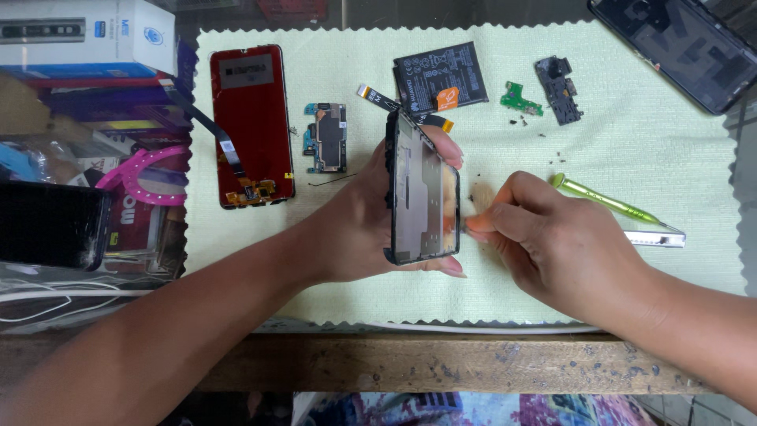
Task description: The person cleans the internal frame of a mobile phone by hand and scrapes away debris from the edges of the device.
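Head view: left hand (359, 217) in a clenched grip on an upright phone frame (422, 193) above the green cloth (631, 173). Right hand (552, 241) pinches the frame's edge. Green screwdriver (603, 199) lies just beside.

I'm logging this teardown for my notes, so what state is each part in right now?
Phone frame: upright on edge, held by left hand.
Right hand: fingertips pinching at frame's right edge.
Red screen panel: flat, flex cable loose.
Battery: removed, flat.
Circuit board: removed, flat.
Green screwdriver: lying unused.
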